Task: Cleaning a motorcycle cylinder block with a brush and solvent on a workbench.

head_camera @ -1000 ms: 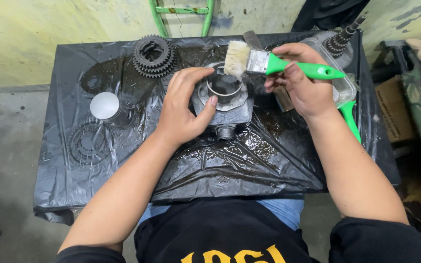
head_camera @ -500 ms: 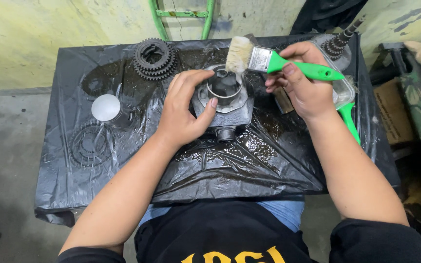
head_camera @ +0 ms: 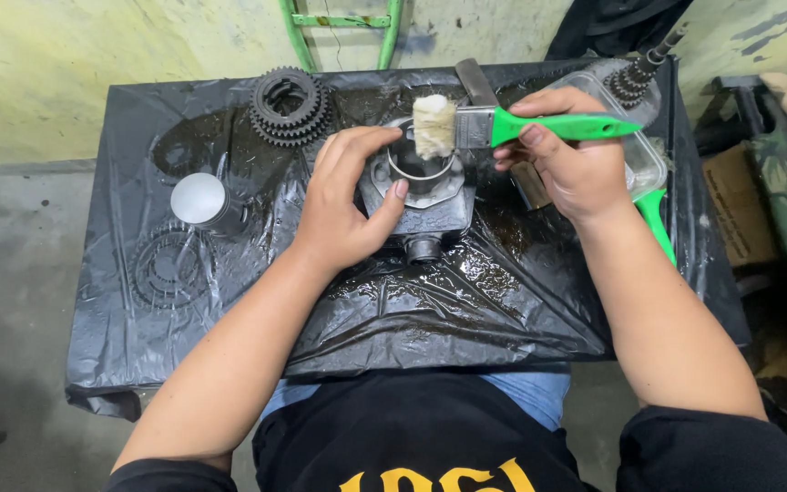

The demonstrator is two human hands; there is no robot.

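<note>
Close to the camera are two bare arms in black sleeves, reaching over a desk (head_camera: 229, 383) wrapped in wet black plastic.

The left hand (head_camera: 343, 214) rests on a grey metal part (head_camera: 430, 205) in the middle of the desk. Its grip is curled loosely around the part's left side, with the thumb pressed on the front.

The right hand (head_camera: 576, 169) has a tight grip on the green handle of a brush (head_camera: 494, 126). The white bristles point down at the round hole on top of the part. They look like they touch its rim, but it is hard to be sure.

To the left stands a small silver cylinder (head_camera: 200, 200), near a round shape under the plastic.

Farther back sits a stack of dark gears (head_camera: 289, 105). At the far right is a clear tub (head_camera: 644, 164), partly behind the right hand, with a gear shaft (head_camera: 639, 73) beside it.
</note>
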